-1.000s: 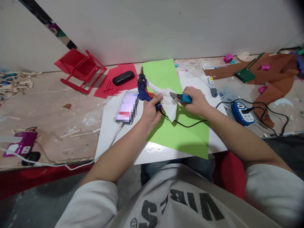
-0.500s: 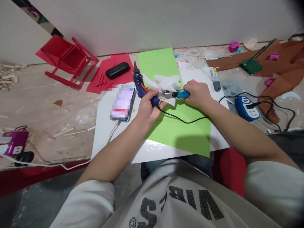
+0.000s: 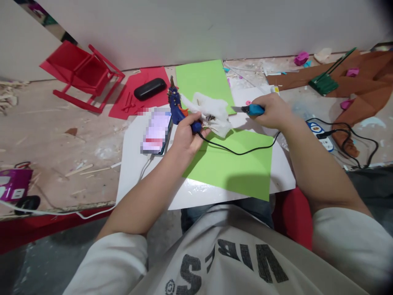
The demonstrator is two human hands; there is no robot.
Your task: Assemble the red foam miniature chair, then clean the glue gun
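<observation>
My left hand (image 3: pixel 186 137) is closed round the handle of a blue glue gun (image 3: pixel 177 107) whose nozzle points away from me. The same hand also pinches a crumpled white tissue (image 3: pixel 213 112) that lies over the green paper sheet (image 3: pixel 225 157). My right hand (image 3: pixel 272 111) grips a small tool with a blue handle and a metal tip (image 3: pixel 250 109), held a little to the right of the tissue. The gun's black cord (image 3: pixel 239 152) runs across the green sheet towards the right.
A phone (image 3: pixel 156 131) lies on the white board (image 3: pixel 138 172) left of the gun. A black case (image 3: pixel 150 89) rests on red paper, and a red toy chair (image 3: pixel 82 76) lies further left. A blue-and-white power strip (image 3: pixel 324 137), brown sheets (image 3: pixel 362 82) and scraps are at right.
My right hand has drawn the blue-handled tool rightwards, away from the tissue. The tissue has shifted in my left hand. The view has moved a little to the right.
</observation>
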